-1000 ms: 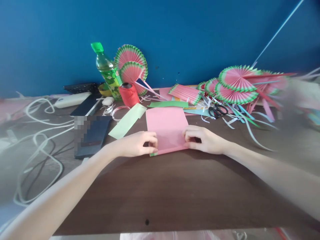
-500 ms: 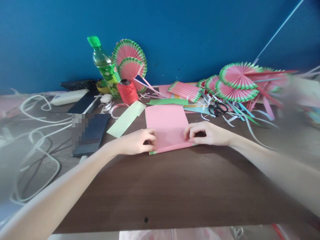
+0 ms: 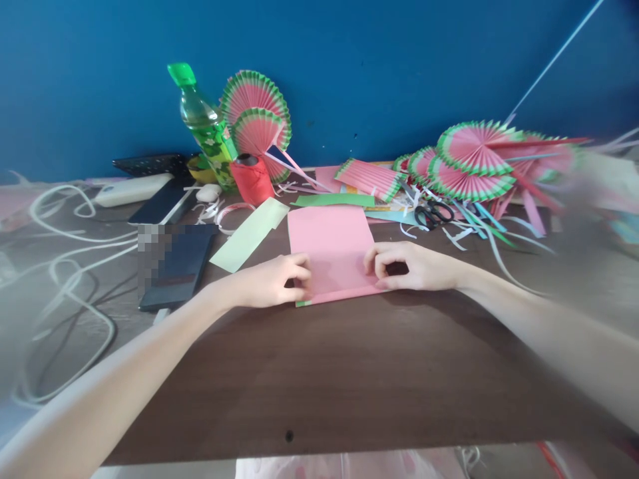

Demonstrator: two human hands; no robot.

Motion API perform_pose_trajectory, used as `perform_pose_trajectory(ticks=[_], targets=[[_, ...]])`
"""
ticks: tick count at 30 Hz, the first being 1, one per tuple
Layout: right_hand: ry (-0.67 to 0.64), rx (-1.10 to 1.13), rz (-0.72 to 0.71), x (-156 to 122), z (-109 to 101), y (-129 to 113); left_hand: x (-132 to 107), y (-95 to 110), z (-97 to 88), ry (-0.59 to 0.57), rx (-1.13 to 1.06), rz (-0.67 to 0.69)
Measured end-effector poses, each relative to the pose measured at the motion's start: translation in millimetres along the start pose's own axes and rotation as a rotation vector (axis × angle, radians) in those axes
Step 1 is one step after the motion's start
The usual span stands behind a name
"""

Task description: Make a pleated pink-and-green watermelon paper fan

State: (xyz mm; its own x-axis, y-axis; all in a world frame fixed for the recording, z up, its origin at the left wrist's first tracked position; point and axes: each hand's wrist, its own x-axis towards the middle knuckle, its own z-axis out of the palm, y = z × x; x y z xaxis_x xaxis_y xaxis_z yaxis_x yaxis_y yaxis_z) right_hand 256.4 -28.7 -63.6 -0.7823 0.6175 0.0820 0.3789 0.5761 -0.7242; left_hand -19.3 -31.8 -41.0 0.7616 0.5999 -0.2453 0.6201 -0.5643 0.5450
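Observation:
A pink sheet of paper (image 3: 333, 239) lies flat on the brown table (image 3: 319, 372), its near edge folded into a narrow strip with green at the left corner. My left hand (image 3: 282, 283) pinches the sheet's near left edge, fingers curled with thumb against forefinger. On the opposite side, my right hand (image 3: 399, 265) grips the near right edge the same way, its thumb on the fold. A pale green paper strip (image 3: 249, 236) rests left of the sheet, and a darker green strip (image 3: 332, 200) lies just behind it.
Pleated watermelon fans (image 3: 474, 159) pile up at the back right beside black scissors (image 3: 433, 214) and paper scraps. A green-capped bottle (image 3: 204, 126), a red roll (image 3: 252, 179) and more fans stand at the back left. A dark phone (image 3: 182, 266) and white cables (image 3: 70, 286) lie left.
The view has shifted slightly. Both hands stay at the near edge of the pink sheet, and the right fingers are bent a little differently.

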Motion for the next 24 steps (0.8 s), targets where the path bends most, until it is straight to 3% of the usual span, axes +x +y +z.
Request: perform_pose_trajectory(ticks=[24], targets=[[-0.022,-0.015,0.008,0.0,1.2,-2.6,-3.8,2.6,2.8,-0.049,0.131,-0.033]])
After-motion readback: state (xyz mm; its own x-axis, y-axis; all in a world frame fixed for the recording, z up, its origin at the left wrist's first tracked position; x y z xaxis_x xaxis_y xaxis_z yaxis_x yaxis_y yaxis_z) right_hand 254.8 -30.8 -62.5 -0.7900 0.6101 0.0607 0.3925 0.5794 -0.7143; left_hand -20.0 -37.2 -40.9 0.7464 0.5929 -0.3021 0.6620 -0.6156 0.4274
